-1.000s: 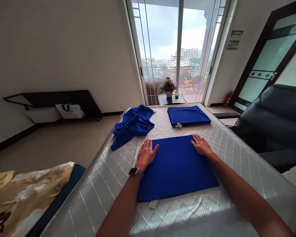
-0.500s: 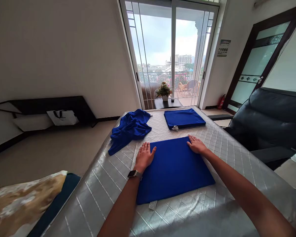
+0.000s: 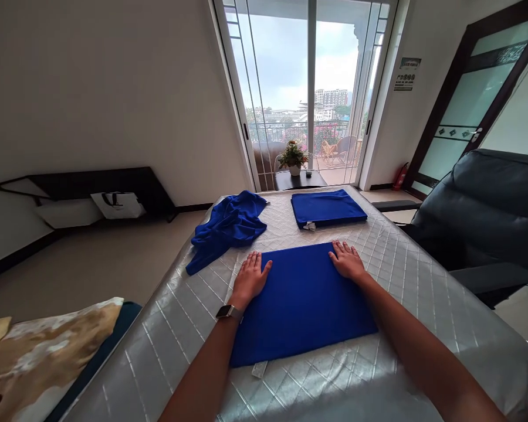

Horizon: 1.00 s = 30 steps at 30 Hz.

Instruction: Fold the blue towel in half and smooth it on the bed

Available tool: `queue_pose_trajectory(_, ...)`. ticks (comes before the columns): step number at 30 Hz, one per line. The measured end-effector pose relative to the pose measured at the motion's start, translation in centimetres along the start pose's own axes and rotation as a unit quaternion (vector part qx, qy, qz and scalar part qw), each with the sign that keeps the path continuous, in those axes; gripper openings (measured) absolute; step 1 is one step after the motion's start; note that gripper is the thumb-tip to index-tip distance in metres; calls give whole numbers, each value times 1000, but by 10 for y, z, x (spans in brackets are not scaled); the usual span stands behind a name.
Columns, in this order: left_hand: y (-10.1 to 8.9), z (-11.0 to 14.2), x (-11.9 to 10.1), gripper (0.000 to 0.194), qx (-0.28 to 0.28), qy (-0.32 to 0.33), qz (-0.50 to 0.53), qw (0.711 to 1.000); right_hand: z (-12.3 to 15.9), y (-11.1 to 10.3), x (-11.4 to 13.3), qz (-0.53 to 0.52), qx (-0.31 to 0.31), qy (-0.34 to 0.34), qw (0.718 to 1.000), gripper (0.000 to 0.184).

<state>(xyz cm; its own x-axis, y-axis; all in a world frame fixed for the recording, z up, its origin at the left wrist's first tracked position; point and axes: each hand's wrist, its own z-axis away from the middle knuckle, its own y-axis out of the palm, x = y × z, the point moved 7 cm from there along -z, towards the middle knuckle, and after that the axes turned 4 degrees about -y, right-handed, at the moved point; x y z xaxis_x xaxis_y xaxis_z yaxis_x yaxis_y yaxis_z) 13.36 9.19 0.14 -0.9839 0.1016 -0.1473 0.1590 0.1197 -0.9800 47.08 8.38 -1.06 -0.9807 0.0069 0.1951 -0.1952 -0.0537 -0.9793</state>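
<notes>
A blue cloth, smoothed into a flat four-sided shape, lies on the silver quilted mattress. A white tag pokes out from its near edge. My left hand rests flat on its far left corner, fingers stretched out, with a watch on the wrist. On the far right corner lies my right hand, palm down and fingers spread. Beyond the hands sits a neat folded blue stack of cloth with white tags at its front. A crumpled blue cloth lies further left.
Behind the mattress stands a small dark table with a potted plant, before a sliding glass door. A black leather chair is at the right. Low on the left are a patterned brown-and-white cloth and, by the wall, a white bag.
The camera view has shifted slightly. Both hands stay flat at the far corners of the blue cloth, which looks unchanged in shape.
</notes>
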Motion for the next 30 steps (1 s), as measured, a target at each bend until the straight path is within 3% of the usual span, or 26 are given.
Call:
queue_pose_trajectory(6, 10, -5, 5, 84, 0, 14, -11, 1000, 0, -3, 1, -16, -2, 1, 1000, 68)
queue_pose_trajectory(11, 17, -13, 15, 86, 43, 8, -19, 999, 1, -5, 3, -32, 3, -2, 999, 69)
queue_pose_trajectory(14, 14, -19, 18, 81, 78, 7, -22, 997, 2, -6, 3, -41, 4, -1, 999, 69)
queue_pose_trajectory(17, 1, -24, 3, 82, 49, -21, -34, 998, 1, -6, 4, -46, -3, -2, 999, 69)
queue_pose_trajectory(20, -5, -24, -54, 82, 7, 23, -24, 999, 0, -6, 4, -47, -8, -4, 999, 69)
queue_pose_trajectory(24, 12, -13, -170, 73, 18, 174, 30, 984, 0, -5, 3, -35, -10, -9, 999, 68)
queue_pose_trajectory(26, 21, -10, -217, 69, 11, 219, 60, 974, 1, -4, 2, -19, 0, -24, 1000, 66)
queue_pose_trajectory(28, 29, -9, -247, 68, 11, 239, 86, 967, 2, -2, 2, -1, 11, -46, 999, 66)
queue_pose_trajectory(30, 35, -12, -260, 68, 16, 233, 101, 967, 3, -2, 2, 10, 13, -64, 998, 68)
